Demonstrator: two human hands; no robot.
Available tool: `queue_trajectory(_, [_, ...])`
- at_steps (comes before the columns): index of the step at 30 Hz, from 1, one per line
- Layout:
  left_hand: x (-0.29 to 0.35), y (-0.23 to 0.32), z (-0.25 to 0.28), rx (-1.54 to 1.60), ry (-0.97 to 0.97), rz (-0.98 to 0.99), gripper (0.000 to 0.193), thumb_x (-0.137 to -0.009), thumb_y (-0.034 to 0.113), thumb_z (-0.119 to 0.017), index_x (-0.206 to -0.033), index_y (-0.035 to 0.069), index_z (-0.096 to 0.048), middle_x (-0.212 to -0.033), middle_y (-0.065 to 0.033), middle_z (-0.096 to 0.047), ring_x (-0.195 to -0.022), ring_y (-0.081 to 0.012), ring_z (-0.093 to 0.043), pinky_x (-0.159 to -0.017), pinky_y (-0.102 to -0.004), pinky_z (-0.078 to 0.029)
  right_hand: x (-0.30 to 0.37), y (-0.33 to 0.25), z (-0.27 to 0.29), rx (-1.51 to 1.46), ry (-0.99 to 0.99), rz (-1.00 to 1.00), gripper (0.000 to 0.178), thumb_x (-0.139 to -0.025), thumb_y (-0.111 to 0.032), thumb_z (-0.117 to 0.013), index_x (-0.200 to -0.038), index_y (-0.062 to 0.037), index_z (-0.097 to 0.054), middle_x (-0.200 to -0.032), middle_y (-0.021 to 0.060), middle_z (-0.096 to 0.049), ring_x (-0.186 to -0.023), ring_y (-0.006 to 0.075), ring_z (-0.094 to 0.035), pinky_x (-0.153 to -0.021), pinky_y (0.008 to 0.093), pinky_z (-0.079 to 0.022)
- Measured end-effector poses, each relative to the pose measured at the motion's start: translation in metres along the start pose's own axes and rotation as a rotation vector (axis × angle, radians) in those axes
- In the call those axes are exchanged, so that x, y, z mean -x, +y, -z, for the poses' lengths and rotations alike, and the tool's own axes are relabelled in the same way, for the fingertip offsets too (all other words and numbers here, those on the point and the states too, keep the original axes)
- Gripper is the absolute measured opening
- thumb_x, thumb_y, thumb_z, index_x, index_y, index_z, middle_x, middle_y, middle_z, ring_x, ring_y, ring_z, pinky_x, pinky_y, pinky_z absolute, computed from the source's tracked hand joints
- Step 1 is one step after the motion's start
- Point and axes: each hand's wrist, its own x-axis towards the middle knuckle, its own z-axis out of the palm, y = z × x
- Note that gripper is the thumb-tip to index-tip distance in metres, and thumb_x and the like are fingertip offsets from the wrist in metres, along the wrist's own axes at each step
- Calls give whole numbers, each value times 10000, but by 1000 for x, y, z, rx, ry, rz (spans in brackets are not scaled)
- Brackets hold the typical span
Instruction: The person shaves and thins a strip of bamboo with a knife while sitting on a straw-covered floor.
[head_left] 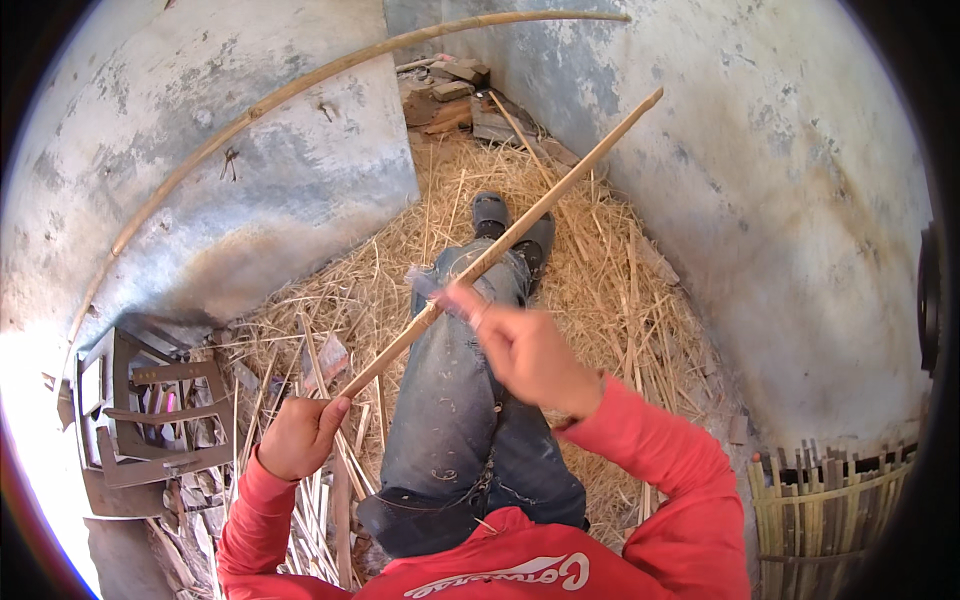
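Note:
A long, light-brown bamboo strip (560,192) slants across my legs, its far end rising to the upper right. My left hand (297,437) is wrapped round its near, lower end. In my right hand (535,358) is a knife (424,283), smeared by motion, with its pale blade lying across the middle of the strip. The fingers are closed round the handle, which they mostly hide. Whether the edge touches the bamboo I cannot tell. My legs (440,410), in worn jeans, stretch forward under the strip.
Shavings and split strips (620,310) cover the floor. A curved pole (270,102) leans along the left wall. A dark broken chair frame (165,420) lies at left, a slatted basket (830,510) stands at lower right, and bricks (455,82) are piled in the far corner.

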Motion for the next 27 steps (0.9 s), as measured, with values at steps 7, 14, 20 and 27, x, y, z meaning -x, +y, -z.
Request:
queue_trajectory(7, [-5,0,-6,38,0,8,569,-1102,350,-540,-706,-51,-613,-548,-229,-489,-468,-411,-475,-499,-487,-394,7,5,-6,41,-81,18,424,-1057,-85,-548,-1475,-34,-595,-1236,219,-732,-633,96,-589,-561,262,-470])
queue_trajectory(14, [-5,5,-11,123,51,21,553,-1094,342,-558,-703,-44,-615,-542,-220,-486,-466,-400,-478,-502,-477,-391,-20,5,39,-106,176,-108,494,-1047,-127,-631,-1528,-48,-549,-824,-20,-581,-655,51,-444,-596,235,-392])
queue_trajectory(20, [-22,26,-25,190,160,-44,524,-1098,326,-552,-721,-31,-624,-544,-214,-486,-462,-385,-469,-500,-467,-372,-32,-21,29,43,188,5,698,-913,-114,-780,-1549,-21,-508,-908,45,-669,-737,80,-568,-640,242,-469])
queue_trajectory(27, [-37,44,-40,183,306,-26,480,-1089,288,-559,-734,-31,-614,-552,-200,-504,-476,-382,-504,-510,-464,-368,-34,-11,11,39,237,144,892,-826,-53,-835,-1609,-28,-409,-939,105,-709,-825,139,-683,-797,287,-559])
